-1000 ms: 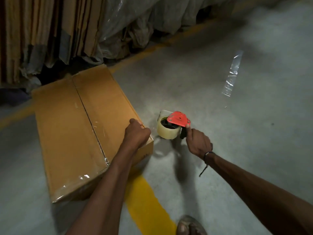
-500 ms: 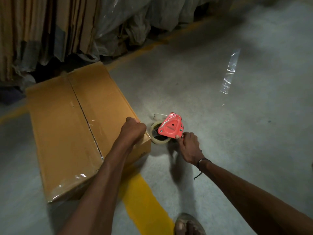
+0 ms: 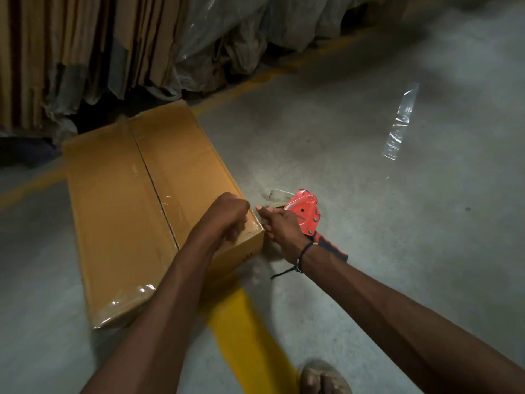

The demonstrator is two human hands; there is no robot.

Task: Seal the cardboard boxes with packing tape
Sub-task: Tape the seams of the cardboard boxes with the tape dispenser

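Fingers of the left hand [image 3: 227,214] are curled into a loose fist on the near right corner of the cardboard box [image 3: 136,211]; whether they pinch anything cannot be told. Fingers of the right hand [image 3: 279,224] are bent at the same corner, just beside the box edge, thumb pointing toward the left hand; any hold on tape is hidden. The tape dispenser [image 3: 305,213] lies on the floor [image 3: 397,251] touching the back of the right hand, its dark handle trailing under the wrist.

Edges and room: the box sits flat, flaps closed, centre seam running away from the person. Its far end is near a stack of flattened cardboard [image 3: 71,52] and crumpled plastic sheeting [image 3: 241,38]. Open concrete lies to the right of the box.

Materials: the box is smooth brown card with glossy clear tape at the near left corner and along the seam. The dispenser has a red triangular plate. One loose strip of clear film [image 3: 399,123] lies on the concrete, well apart. A yellow painted line [image 3: 244,336] runs under the box.

Count: one box, one dispenser, two hands, one foot [image 3: 324,378].
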